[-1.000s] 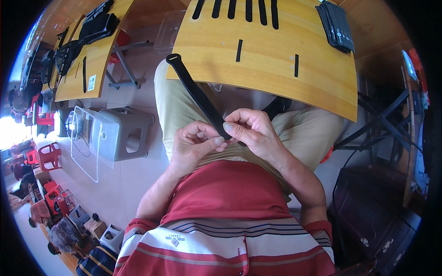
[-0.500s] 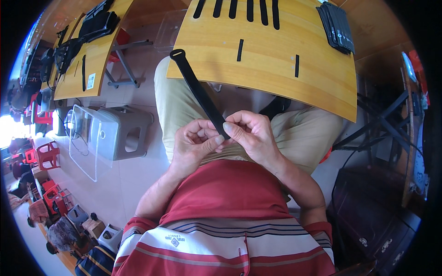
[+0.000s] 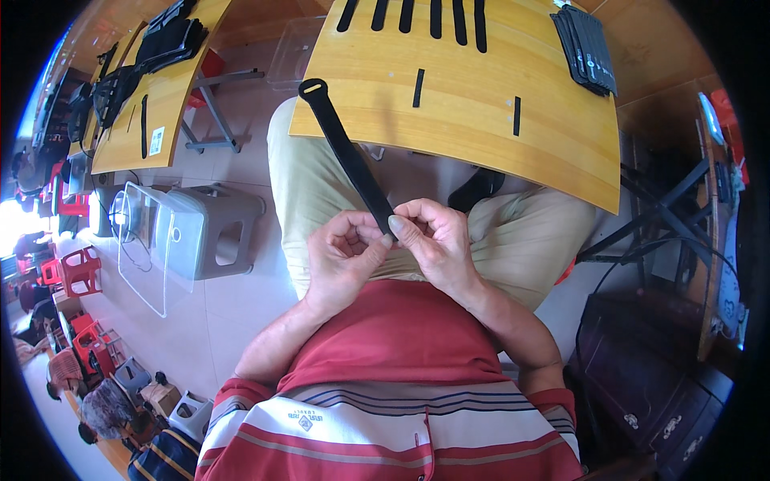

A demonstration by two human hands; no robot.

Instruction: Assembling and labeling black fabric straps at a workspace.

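Observation:
A long black strap (image 3: 350, 157) with a slotted loop at its far end slants up and to the left above my lap. Its near end is pinched between the thumb and fingers of my right hand (image 3: 433, 236). My left hand (image 3: 343, 252) also closes on that near end, thumb against it, the other fingers curled. The two hands almost meet in front of my belly. On the wooden table (image 3: 473, 104) ahead, several black straps (image 3: 435, 18) lie in a row at the far side, and two short black strips (image 3: 419, 88) lie closer to me.
A stack of black packs (image 3: 584, 50) sits at the table's right corner. To the left are a grey stool (image 3: 218, 232), a clear plastic bin (image 3: 148, 248) and another wooden table (image 3: 120, 152) with black goods. A dark cabinet (image 3: 650, 385) stands at the lower right.
The strap's far end has shifted slightly up and to the right, and its flat face has turned a little. Both hands keep their pinch near the same spot.

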